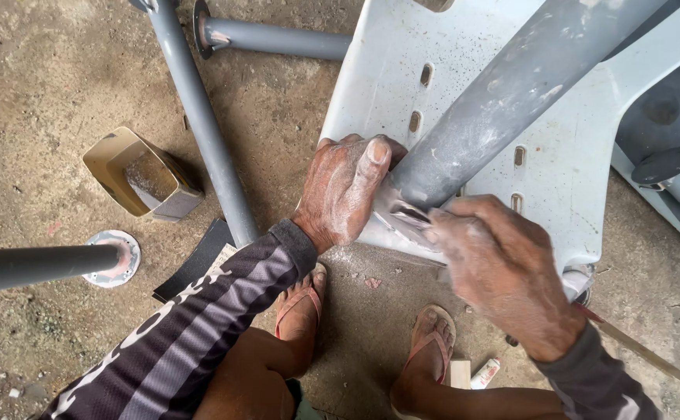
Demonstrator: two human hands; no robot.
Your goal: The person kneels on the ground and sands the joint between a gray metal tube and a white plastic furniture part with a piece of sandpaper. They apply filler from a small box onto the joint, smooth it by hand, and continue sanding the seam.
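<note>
Two hands at work over a pale grey plastic chair (464, 85) turned upside down on the concrete floor (36, 70). Far left: grey metal leg (29, 266) ending in a round foot plate (114, 258). Just beyond: small open cardboard box (141, 175), tan, lying tilted. Nearby, dark sheets of sandpaper (200, 260) flat on the floor beside a second grey tube (204, 124). Centre: left hand (344, 190), fingers clenched around the base of the chair's thick grey leg (503, 101), thumb pressed up against the tube. Right of that: right hand (503, 272), fingers closed on a small pale piece (402, 216), probably folded sandpaper, though hard to tell, pressed at the joint of leg and seat. Below: two feet in sandals, close under the seat edge.

Risks, judged from this: slipping of the abrasive piece off the curved joint, scraping knuckles on the slotted plastic; loss of the left-hand brace, letting the chair rock onto the toes; dust everywhere, making every grip less sure.
</note>
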